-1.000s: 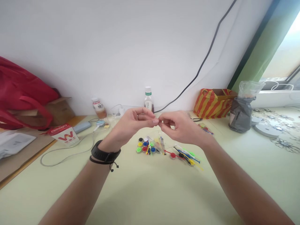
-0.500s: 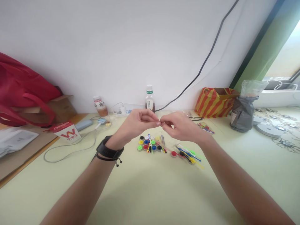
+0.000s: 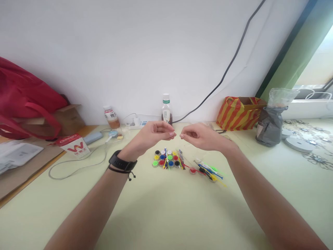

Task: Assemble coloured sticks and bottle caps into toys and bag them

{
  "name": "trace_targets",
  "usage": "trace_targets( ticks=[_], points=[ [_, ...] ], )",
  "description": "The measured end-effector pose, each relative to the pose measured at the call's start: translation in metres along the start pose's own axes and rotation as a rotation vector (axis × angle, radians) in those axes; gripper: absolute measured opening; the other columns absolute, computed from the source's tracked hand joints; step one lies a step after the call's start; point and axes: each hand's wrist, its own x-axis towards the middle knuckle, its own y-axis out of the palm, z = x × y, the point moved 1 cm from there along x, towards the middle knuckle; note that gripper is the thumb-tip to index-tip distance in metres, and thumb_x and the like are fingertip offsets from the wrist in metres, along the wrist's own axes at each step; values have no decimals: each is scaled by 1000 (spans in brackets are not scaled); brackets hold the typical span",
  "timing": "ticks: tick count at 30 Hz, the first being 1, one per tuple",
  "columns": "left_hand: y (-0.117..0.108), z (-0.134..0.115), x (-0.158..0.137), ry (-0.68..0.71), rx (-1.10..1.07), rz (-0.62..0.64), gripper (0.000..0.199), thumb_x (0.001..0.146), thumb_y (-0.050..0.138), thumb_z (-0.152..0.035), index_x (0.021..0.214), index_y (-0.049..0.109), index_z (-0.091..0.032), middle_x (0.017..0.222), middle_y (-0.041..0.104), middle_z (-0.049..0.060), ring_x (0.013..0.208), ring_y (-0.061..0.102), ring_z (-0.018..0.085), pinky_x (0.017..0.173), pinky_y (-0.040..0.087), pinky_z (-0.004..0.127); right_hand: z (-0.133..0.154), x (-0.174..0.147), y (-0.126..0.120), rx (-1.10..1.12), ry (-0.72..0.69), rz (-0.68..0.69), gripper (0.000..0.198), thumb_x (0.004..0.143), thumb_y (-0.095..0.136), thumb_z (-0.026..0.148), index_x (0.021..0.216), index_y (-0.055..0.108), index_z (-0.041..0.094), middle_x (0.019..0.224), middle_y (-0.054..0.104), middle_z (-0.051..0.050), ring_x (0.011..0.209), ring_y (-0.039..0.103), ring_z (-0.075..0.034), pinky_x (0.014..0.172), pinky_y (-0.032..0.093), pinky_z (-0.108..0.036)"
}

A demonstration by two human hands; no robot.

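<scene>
My left hand point(image 3: 156, 134), with a black watch point(image 3: 122, 161) on its wrist, is raised over the table with thumb and fingertips pinched together. Opposite it, a small gap away, my right hand point(image 3: 199, 137) is also closed in a pinch. Whatever either pinch holds is too small or hidden to make out. Below the hands lie several small round pieces with coloured tops, such as a green one point(image 3: 155, 163), in rows. Thin coloured sticks point(image 3: 165, 159) lie across them. To the right is another bunch of coloured sticks point(image 3: 209, 171) with a red round piece point(image 3: 192, 170).
Against the wall stand a bottle point(image 3: 166, 109), a jar point(image 3: 111, 117) and a power strip. A striped bag point(image 3: 239, 113) and a grey plastic bag point(image 3: 270, 126) stand at the right. On the left are a red-and-white box point(image 3: 75, 146), a cable and a red bag point(image 3: 28, 93).
The fingertips of my two hands met half a second ago; now they are slightly apart. The pieces on the table have not visibly moved.
</scene>
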Motion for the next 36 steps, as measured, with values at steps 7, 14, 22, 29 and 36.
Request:
trace_targets(
  ticks=[7,14,22,29,36],
  points=[
    [1,-1,0,0,-1,7,37,73,89,-41,100,75,-19,98,78,9,98,72,25,95,55,41,-2,-1,-2,93,-18,18,22,95,58,36,86,69,19,63,49,4,58,40,-12,56,29,-27],
    [-2,4,1,21,171,-93,44,67,92,-40,101,75,-19,83,72,4,78,68,18,69,54,29,0,-1,-4,144,-22,52,21,96,58,36,86,68,19,62,45,5,57,38,-11,53,30,-26],
    [5,-3,-3,36,215,71,27,82,79,-36,105,76,-20,108,78,9,102,73,24,89,58,36,0,-1,-3,158,-23,87,25,98,55,39,87,67,20,63,43,5,57,36,-11,52,29,-25],
    [16,-10,-6,86,321,61,29,84,78,-46,95,79,-19,92,78,6,83,70,19,72,55,28,1,-1,-2,72,-18,35,25,96,56,36,81,67,19,60,43,5,56,36,-11,52,26,-26],
    [12,-6,-2,76,374,98,32,86,75,-48,86,78,-17,74,71,4,65,60,14,55,45,24,-1,0,0,50,2,35,29,95,60,43,81,68,19,61,46,4,57,40,-11,53,27,-26]
  ],
)
